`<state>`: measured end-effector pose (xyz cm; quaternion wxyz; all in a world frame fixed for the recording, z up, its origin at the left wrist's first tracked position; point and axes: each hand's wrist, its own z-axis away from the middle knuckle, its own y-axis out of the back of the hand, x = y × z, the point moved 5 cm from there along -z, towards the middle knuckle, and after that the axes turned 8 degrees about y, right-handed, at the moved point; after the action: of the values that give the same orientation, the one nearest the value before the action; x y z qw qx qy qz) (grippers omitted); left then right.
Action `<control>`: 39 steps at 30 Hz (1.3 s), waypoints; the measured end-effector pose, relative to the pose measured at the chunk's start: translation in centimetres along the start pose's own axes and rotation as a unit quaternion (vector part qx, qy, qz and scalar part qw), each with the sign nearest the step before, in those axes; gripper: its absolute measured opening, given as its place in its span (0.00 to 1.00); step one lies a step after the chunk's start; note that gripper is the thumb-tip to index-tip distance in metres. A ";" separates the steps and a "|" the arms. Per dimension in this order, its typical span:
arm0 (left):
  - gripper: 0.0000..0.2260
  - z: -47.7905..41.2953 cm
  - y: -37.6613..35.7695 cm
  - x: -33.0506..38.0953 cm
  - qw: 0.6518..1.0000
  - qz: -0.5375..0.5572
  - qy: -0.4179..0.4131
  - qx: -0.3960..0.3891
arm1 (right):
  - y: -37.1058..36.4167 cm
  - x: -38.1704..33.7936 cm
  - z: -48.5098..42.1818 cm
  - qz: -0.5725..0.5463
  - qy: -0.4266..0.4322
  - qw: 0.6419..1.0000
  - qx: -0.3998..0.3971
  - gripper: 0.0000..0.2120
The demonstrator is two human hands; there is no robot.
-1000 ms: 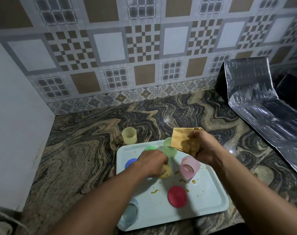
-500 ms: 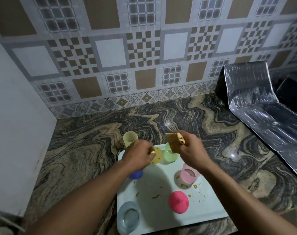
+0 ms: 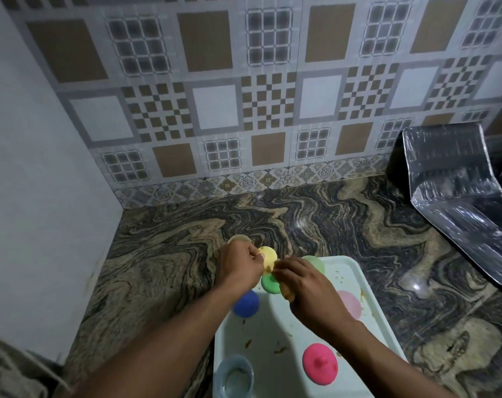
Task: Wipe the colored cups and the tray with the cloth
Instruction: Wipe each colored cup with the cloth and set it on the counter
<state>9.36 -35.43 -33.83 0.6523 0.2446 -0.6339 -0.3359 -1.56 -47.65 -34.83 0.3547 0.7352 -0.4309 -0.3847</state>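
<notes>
My left hand (image 3: 239, 267) grips a yellow cup (image 3: 267, 257) above the far left corner of the pale tray (image 3: 370, 294). My right hand (image 3: 307, 285) holds the tan cloth (image 3: 287, 294), mostly hidden under the palm, with its fingertips at the yellow cup. On the tray sit a green cup (image 3: 270, 282) and a blue cup (image 3: 246, 303) upside down, a light green cup (image 3: 315, 264), a pink cup (image 3: 349, 304), a red cup (image 3: 320, 363) upside down and a clear blue cup (image 3: 234, 377) upright. Brown smears dot the tray.
Another pale yellow cup (image 3: 239, 240) stands on the marble counter (image 3: 163, 271) just behind my left hand. A white wall panel (image 3: 43, 196) bounds the left side. Crinkled silver foil (image 3: 456, 191) covers the counter at the right. A patterned tile wall stands behind.
The camera has tilted up. My left hand lifted the yellow cup off the tray and carried it up and left. My right hand brought the cloth in against the cup.
</notes>
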 end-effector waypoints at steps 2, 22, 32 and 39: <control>0.06 -0.5 0.2 -0.1 0.999 0.023 0.033 0.009 | 0.6 0.8 0.5 -0.097 -0.070 0.991 0.061 0.20; 0.07 1.8 -0.3 3.3 0.994 0.105 0.022 -0.026 | -0.7 3.5 -1.5 -0.533 -0.412 0.710 0.206 0.07; 0.08 -2.8 0.8 4.1 0.966 0.083 -0.079 -0.233 | 1.6 4.3 -2.0 -0.509 -0.355 0.777 0.106 0.06; 0.10 -2.2 0.4 5.0 0.928 0.040 -0.062 -0.365 | 2.6 4.0 -1.9 -0.531 -0.346 0.771 0.064 0.11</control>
<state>11.44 -39.13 -30.40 0.6685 -0.0571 -0.5160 -0.5325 0.47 -51.94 -32.77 -0.1266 0.6853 -0.0887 -0.7116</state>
